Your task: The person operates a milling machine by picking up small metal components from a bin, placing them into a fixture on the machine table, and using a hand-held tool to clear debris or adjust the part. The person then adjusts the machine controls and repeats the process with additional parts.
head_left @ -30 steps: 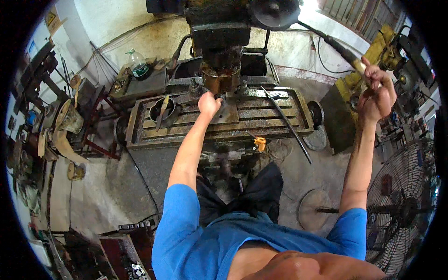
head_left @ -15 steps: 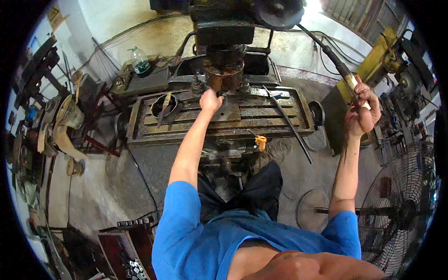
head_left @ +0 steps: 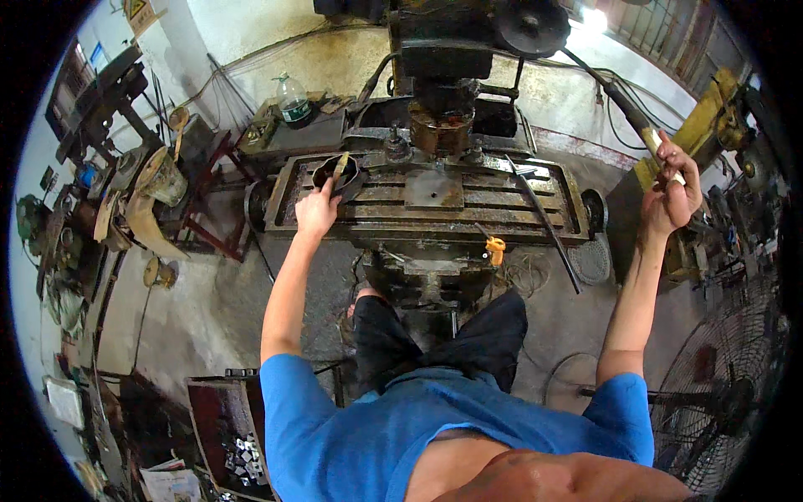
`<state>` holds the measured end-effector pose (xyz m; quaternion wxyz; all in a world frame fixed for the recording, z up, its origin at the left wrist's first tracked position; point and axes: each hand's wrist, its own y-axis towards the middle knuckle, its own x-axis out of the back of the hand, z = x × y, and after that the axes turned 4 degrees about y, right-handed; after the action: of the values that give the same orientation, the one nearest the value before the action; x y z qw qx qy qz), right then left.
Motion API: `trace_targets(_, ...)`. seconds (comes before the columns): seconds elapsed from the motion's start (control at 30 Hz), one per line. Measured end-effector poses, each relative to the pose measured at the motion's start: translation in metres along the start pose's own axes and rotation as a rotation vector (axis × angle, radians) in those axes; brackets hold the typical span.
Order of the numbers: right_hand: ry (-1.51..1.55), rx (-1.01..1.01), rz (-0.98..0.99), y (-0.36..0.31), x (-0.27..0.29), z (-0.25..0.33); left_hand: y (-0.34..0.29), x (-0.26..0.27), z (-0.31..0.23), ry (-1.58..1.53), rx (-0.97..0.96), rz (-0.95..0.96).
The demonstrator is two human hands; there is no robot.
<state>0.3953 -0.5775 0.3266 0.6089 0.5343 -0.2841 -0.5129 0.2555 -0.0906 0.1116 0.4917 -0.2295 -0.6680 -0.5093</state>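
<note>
My left hand (head_left: 316,211) is closed around the handle end of a brush (head_left: 341,166) with a yellowish strip. The brush leans in a dark open pot (head_left: 351,186) at the left of the slotted machine table (head_left: 385,209). Off to the right, my right hand (head_left: 672,188) is raised, its fingers wrapped round the pale grip of a long dark lever (head_left: 615,92) that runs up to the machine's round hub (head_left: 532,29). Above the middle of the table hangs a rusty cylindrical machine head (head_left: 439,130), over a flat square plate (head_left: 433,190).
A long dark bar (head_left: 548,226) lies across the table's right part and sticks out past its front edge. A yellow-orange tool (head_left: 495,247) sits at the front edge. A large fan (head_left: 719,376) stands at the right; a bin of small metal pieces (head_left: 242,456) is at the lower left.
My left hand has left the spot under the machine head, gone left and taken hold of the brush in the pot. My right hand stays on the lever. The whole view has shifted.
</note>
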Motion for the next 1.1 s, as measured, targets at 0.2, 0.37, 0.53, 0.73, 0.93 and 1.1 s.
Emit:
trace_targets(0.2,0.001,0.045,0.026,-0.013,0.009,-0.004,0.006,-0.029,-0.005,-0.781,0.229,-0.107)
trace_targets(0.37,0.019,0.02,0.021,-0.003,0.007,-0.004,0.02,-0.043,-0.091,-1.063,0.223,0.129)
trace_targets(0.53,0.01,0.005,0.033,-0.01,0.015,-0.006,0.051,-0.049,-0.143,-0.907,0.221,-0.027)
trace_targets(0.73,0.011,-0.012,0.029,-0.023,0.012,-0.006,0.048,-0.059,-0.157,-0.912,0.224,-0.001)
trace_targets(0.93,0.016,-0.044,-0.032,-0.033,0.007,-0.006,0.046,-0.056,-0.143,-0.941,0.214,0.083)
trace_targets(1.1,0.021,-0.054,-0.015,-0.042,0.014,-0.009,0.031,-0.018,-0.112,-1.002,0.248,0.296)
